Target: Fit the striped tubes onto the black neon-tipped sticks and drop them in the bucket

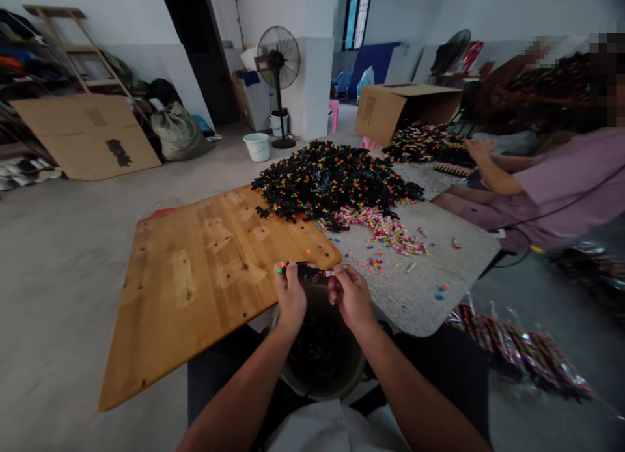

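Observation:
My left hand [291, 296] is closed on one end of a small black toy piece [307, 270] with orange and green tips. At its other end, my right hand [350, 296] pinches a small pink and white tube [329, 273]. Both hands are above a round bucket [319, 383] between my knees, with dark pieces inside. Beyond them lies a large heap of black pieces [327, 178] dotted orange and green. Pink and yellow tubes [390, 230] are spread beside the heap.
The wooden board [195, 276] extends left and the grey speckled tabletop [415, 302] right. A person in a pink shirt [571, 178] sits at the right, near a cardboard box [383, 113]. Bagged pieces [527, 351] lie on the floor. A fan [277, 59] stands behind.

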`<state>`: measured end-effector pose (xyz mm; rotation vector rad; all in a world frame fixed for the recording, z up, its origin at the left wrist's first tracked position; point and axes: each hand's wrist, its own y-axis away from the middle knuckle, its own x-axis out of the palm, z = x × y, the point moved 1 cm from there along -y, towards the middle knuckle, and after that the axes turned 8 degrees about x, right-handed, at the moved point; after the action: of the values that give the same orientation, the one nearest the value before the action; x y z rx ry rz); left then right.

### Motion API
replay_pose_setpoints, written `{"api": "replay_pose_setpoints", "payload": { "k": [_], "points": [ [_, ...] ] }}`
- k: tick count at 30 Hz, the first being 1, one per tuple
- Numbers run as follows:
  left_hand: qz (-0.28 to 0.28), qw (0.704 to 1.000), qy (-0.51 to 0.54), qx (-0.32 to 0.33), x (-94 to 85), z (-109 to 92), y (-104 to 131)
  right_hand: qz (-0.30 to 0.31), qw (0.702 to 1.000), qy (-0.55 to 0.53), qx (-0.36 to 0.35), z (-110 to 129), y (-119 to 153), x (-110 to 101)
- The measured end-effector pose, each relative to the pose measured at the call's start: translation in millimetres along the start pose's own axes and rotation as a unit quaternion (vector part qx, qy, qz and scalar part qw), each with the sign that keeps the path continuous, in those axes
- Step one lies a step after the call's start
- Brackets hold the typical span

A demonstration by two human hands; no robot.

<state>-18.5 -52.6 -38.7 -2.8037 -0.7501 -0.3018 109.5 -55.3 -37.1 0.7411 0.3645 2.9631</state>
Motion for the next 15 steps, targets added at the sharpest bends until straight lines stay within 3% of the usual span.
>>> {"api": "replay_pose_setpoints", "payload": {
  "k": [4, 6, 8, 10, 12, 13, 15],
  "points": [
    [-0.024, 0.998, -0.039, -0.042, -30.3, 26, -31, 0.023, 0.989, 0.146, 0.022, -5, 0, -40],
    [-0.017, 0.994, -0.109, 0.003, -39.0, 37, -61, 0.082, 0.965, 0.24, 0.065, -14, 3, -62],
    [0.035, 0.974, -0.212, 0.077, -37.4, 44, -96, 0.143, 0.931, 0.323, 0.092, -19, -1, -82],
    [0.105, 0.925, -0.331, 0.156, -25.4, 49, -131, 0.124, 0.911, 0.39, 0.056, -14, -15, -103],
    [0.204, 0.843, -0.44, 0.232, -4.4, 55, -161, 0.029, 0.885, 0.465, -0.017, 5, -41, -121],
    [0.259, 0.799, -0.476, 0.261, 8.6, 60, -173, -0.024, 0.858, 0.511, -0.047, 18, -57, -129],
    [0.354, 0.729, -0.503, 0.3, 37.7, 72, -187, -0.105, 0.766, 0.631, -0.07, 48, -90, -142]
  ]
}}
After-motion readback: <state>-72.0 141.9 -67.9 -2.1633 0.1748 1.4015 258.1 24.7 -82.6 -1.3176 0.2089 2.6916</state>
